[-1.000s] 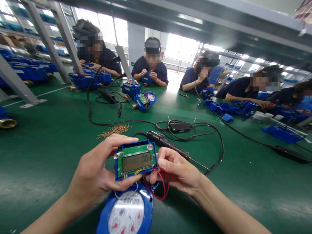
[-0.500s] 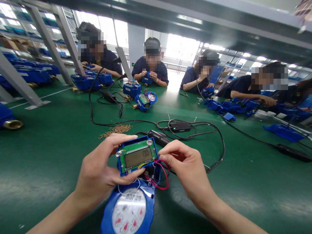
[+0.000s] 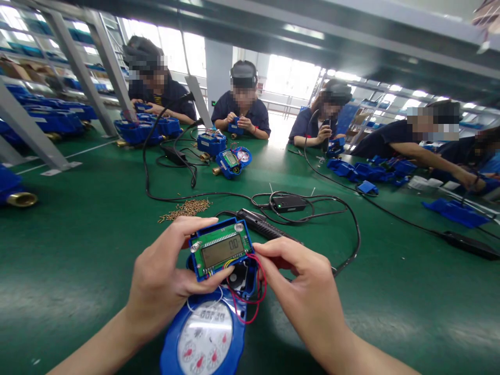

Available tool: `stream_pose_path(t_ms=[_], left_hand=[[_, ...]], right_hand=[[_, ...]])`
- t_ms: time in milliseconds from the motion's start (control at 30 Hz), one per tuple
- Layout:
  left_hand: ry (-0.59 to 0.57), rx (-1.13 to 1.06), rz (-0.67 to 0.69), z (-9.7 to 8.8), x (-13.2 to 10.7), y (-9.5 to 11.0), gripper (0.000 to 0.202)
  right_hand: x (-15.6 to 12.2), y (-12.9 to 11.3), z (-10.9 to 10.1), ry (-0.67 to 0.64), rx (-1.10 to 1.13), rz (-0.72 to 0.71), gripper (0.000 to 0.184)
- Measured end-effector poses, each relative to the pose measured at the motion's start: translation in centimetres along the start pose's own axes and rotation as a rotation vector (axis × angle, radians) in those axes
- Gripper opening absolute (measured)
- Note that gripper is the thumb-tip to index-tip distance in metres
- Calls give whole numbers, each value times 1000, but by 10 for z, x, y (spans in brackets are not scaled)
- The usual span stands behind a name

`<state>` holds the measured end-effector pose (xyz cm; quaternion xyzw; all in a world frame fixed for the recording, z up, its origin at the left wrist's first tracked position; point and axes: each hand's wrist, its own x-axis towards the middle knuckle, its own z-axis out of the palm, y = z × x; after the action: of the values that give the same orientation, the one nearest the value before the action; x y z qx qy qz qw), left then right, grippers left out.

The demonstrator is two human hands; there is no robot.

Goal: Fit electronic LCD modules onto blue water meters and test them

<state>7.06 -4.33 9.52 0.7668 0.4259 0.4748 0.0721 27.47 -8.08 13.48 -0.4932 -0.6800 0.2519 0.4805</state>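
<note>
My left hand (image 3: 164,278) grips a green circuit board with an LCD screen (image 3: 221,249) in its blue frame, thumb along the bottom edge and fingers over the top. The board is tilted up over the open compartment of a blue water meter (image 3: 205,336) with a round white dial, lying on the green table (image 3: 78,245). My right hand (image 3: 300,284) is closed at the board's right edge, fingertips at the red wires (image 3: 250,299) looping out of the compartment.
A black electric screwdriver (image 3: 260,225) with its cable and a black adapter (image 3: 288,202) lie just behind my hands. A heap of small brass screws (image 3: 185,208) sits to the left. Across the table several people work on blue meters (image 3: 232,161) and blue parts.
The board and meter have shifted slightly right and up in view. My right hand has turned over, from under the board's right side to above the red wires.
</note>
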Motion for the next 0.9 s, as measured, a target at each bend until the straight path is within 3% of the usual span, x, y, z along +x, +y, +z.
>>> stream_pose_path(t_ms=[133, 233, 367, 500, 733, 900], left_hand=[[53, 92, 85, -1, 3, -1, 51], [56, 111, 112, -1, 4, -2, 53], [66, 113, 168, -2, 4, -1, 54], [66, 122, 170, -3, 4, -1, 55], [59, 125, 140, -4, 3, -2, 52], [57, 43, 48, -4, 3, 1, 49]], right_hand=[[6, -4, -7, -157, 278, 304, 19], [13, -3, -11, -229, 394, 399, 32], [18, 0, -10, -221, 546, 488, 32], [19, 1, -11, -221, 581, 502, 34], [19, 4, -13, -303, 565, 499, 20], [16, 8, -5, -260, 581, 393, 8]])
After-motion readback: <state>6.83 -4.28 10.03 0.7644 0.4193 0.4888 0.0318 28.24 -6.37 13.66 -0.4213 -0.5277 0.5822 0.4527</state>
